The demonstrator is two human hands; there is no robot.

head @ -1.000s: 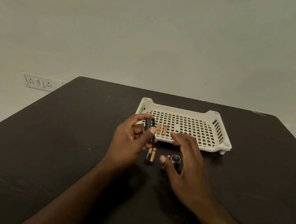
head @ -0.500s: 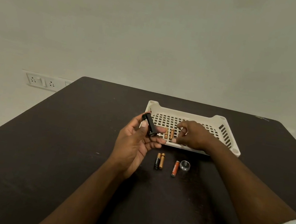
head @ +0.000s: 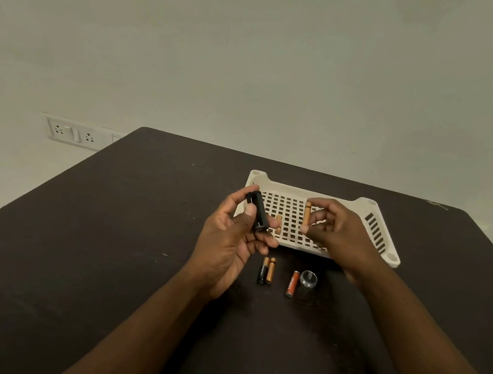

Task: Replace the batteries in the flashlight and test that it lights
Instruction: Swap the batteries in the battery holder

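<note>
Flashlight body [head: 257,211] gripped in left hand [head: 230,242]; right hand [head: 339,232] now pinches battery [head: 306,216], lifted from tray [head: 373,228].

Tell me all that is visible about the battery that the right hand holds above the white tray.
The battery is a slim cylinder, copper-orange over its whole visible length, with a smooth metallic-looking skin. The right hand pinches it: one fingertip at its top end, another at its bottom end. It stands nearly upright in the air over the white perforated tray, touching nothing but the fingers. Any print on it is too small to read.
</note>
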